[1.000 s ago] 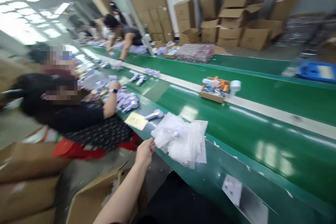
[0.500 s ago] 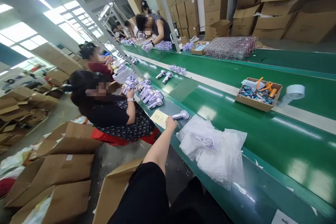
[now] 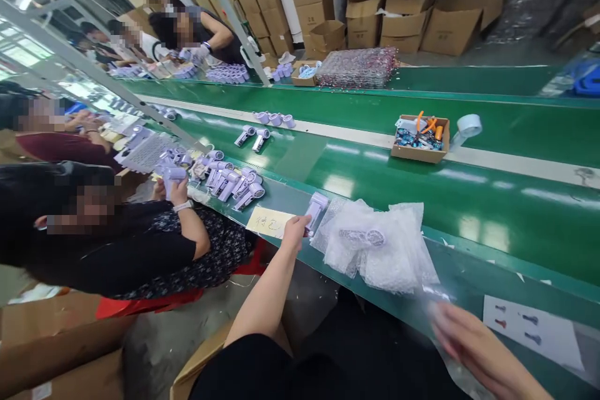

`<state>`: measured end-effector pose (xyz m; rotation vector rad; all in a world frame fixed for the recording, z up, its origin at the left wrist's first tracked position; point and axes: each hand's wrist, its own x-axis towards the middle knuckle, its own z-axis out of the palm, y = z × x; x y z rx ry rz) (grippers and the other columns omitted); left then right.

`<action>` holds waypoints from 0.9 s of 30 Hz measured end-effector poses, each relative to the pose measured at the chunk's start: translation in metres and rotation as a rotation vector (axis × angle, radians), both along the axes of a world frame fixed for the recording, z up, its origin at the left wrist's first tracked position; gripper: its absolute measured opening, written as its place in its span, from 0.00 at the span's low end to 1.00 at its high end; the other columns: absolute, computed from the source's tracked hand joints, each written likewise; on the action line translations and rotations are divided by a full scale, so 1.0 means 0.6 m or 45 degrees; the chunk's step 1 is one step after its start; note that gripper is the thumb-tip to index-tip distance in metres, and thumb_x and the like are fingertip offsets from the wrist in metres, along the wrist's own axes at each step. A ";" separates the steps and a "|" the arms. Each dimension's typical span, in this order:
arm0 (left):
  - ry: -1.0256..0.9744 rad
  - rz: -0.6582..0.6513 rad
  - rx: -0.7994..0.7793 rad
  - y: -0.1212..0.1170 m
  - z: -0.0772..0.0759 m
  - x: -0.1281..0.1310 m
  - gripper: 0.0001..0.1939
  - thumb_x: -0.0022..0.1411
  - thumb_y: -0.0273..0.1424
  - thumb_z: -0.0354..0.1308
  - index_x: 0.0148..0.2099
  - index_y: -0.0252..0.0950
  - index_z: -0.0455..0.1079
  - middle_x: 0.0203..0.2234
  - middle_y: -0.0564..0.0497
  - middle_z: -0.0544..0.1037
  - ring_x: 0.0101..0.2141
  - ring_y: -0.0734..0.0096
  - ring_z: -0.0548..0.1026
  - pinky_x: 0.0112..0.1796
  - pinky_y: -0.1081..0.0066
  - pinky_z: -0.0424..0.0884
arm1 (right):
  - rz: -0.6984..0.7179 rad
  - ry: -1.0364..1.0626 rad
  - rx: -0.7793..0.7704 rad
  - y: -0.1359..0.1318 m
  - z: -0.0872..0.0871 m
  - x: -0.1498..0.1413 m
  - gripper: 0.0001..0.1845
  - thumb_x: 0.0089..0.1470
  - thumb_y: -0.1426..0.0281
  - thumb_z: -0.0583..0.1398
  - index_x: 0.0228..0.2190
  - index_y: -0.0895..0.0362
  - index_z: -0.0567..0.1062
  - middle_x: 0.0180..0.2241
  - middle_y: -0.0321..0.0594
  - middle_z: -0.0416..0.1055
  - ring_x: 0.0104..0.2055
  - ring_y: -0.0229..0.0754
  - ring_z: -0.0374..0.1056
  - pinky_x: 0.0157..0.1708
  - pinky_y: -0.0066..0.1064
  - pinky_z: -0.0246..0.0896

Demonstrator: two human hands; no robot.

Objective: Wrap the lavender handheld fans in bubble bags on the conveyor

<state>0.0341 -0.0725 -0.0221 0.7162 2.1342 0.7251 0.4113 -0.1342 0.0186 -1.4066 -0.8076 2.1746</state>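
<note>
My left hand (image 3: 295, 229) is closed round the handle of a lilac handheld fan (image 3: 317, 203), held over the bench edge with its round head pointing away from me. Just right of it lies a pile of bubble wrap bags (image 3: 398, 262). Another handheld fan (image 3: 362, 237) rests on that pile, apparently inside a bag. Low on the right, my right hand (image 3: 462, 331) is smeared by motion near the pile's near corner, so its fingers cannot be made out. A yellow handwritten note (image 3: 267, 222) lies left of my left hand.
Several lilac fans (image 3: 234, 181) are heaped to the left, before a seated co-worker (image 3: 126, 237). A small carton (image 3: 419, 153) of tools and a tape roll (image 3: 469, 125) stand on the green conveyor (image 3: 356, 178). A printed sheet (image 3: 532, 331) lies at the right.
My left hand has turned the fan more upright and drawn it slightly towards me. My right hand has come into view at lower right. The head view has swung to the right.
</note>
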 end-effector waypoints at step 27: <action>-0.144 -0.940 0.186 -0.003 -0.022 0.302 0.10 0.52 0.35 0.60 0.33 0.32 0.72 0.21 0.54 0.72 0.23 0.74 0.68 0.27 0.74 0.64 | -0.303 0.376 -0.168 0.004 -0.006 0.087 0.22 0.42 0.69 0.67 0.41 0.52 0.70 0.34 0.37 0.72 0.36 0.43 0.71 0.33 0.35 0.71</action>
